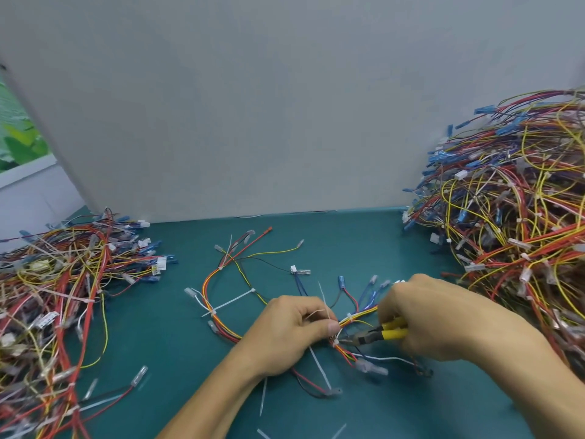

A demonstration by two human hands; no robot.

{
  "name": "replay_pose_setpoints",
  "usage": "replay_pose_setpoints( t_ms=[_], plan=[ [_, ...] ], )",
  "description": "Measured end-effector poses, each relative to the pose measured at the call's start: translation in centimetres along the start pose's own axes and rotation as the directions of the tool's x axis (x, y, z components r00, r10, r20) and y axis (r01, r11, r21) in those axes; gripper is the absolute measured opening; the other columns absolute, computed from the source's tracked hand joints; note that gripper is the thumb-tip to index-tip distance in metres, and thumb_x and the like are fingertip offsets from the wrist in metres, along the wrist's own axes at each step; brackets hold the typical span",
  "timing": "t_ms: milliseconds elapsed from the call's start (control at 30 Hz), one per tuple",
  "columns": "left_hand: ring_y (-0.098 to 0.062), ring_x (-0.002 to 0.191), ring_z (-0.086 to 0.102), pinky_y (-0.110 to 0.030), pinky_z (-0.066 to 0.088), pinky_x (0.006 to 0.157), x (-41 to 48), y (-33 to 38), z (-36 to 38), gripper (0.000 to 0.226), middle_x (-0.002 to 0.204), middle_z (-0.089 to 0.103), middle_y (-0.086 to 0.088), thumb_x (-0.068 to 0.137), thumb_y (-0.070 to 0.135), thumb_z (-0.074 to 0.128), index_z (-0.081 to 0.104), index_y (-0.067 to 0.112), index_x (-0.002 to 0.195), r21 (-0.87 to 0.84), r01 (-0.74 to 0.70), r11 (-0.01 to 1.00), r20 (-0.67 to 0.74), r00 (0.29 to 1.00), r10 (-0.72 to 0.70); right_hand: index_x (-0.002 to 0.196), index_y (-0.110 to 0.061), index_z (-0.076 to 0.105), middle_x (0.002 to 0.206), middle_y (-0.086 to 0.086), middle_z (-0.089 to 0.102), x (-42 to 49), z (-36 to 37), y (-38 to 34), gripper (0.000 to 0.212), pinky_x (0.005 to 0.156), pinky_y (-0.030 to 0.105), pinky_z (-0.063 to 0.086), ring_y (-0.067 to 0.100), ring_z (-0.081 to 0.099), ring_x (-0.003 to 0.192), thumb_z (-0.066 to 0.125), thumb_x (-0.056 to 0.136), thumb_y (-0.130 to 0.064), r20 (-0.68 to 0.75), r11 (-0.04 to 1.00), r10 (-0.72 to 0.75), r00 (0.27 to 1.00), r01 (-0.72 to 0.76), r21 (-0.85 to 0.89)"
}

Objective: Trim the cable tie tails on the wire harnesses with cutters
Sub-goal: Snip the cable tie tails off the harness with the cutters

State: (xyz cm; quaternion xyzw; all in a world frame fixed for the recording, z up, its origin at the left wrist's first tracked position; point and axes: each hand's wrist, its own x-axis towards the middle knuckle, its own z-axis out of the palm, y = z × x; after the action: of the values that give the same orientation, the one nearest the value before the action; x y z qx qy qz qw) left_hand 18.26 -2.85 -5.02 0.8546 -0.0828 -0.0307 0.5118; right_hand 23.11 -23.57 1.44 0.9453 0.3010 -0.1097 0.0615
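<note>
We counted two heaps of wire harnesses, one at each end of the green mat (364, 242). The left heap (63, 296) was the lower one. Right of it a single harness (220, 268) lay looped on the mat. On its loop we made out two white cable ties, with one long untrimmed tail (232, 301) stretched across the loop. Three loose tie offcuts (263, 397) lay near the front edge (two of them half out of view). The left hand (294, 327) was curled round the harness bundle, thumb pinching it just beside a tie, with thin tails poking out between its fingers. One pair of yellow-handled cutters (376, 335) pointed left at a tie on that bundle; whether its tips were together we could not tell. The right hand (421, 315) was wrapped round the handles. Beyond it rose the right heap (512, 217), far taller, against the grey partition (253, 106).
</note>
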Motion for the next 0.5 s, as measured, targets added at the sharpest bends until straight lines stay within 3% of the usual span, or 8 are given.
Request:
replay_pose_setpoints(
  t_ms=[133, 367, 500],
  plan=[
    [0.0, 0.057, 0.049, -0.016, 0.037, 0.059, 0.04, -0.05, -0.05, 0.011, 0.066, 0.066, 0.011, 0.085, 0.023, 0.066, 0.069, 0.018, 0.075, -0.018, 0.017, 1.0, 0.005, 1.0, -0.017, 0.081, -0.035, 0.057, 0.073, -0.006, 0.044, -0.3, -0.44, -0.24, 0.005, 0.057, 0.027, 0.04, 0.026, 0.054, 0.074, 0.058, 0.082, -0.03, -0.015, 1.0, -0.003, 1.0, 0.002, -0.016],
    [-0.001, 0.056, 0.047, -0.017, 0.037, 0.057, 0.07, 0.0, -0.03, 0.015, 0.061, 0.062, 0.014, 0.086, 0.021, 0.069, 0.067, 0.023, 0.071, -0.012, 0.032, 0.999, -0.01, 0.999, -0.032, 0.094, -0.032, 0.063, 0.079, -0.004, 0.048, -0.45, -0.64, -0.56, 0.014, 0.062, 0.029, 0.045, 0.026, 0.059, 0.082, 0.057, 0.082, -0.029, -0.02, 1.0, 0.011, 1.0, -0.012, -0.024],
    [-0.001, 0.053, 0.042, -0.016, 0.034, 0.055, 0.1, 0.07, 0.01, 0.018, 0.055, 0.057, 0.015, 0.086, 0.021, 0.07, 0.065, 0.025, 0.069, -0.023, 0.051, 0.998, -0.013, 0.999, -0.051, 0.083, -0.032, 0.058, 0.073, -0.006, 0.043, -0.53, -0.64, -0.85, 0.008, 0.051, 0.026, 0.035, 0.025, 0.053, 0.072, 0.057, 0.08, -0.025, -0.018, 0.999, 0.015, 1.0, -0.016, -0.04]
  ],
)
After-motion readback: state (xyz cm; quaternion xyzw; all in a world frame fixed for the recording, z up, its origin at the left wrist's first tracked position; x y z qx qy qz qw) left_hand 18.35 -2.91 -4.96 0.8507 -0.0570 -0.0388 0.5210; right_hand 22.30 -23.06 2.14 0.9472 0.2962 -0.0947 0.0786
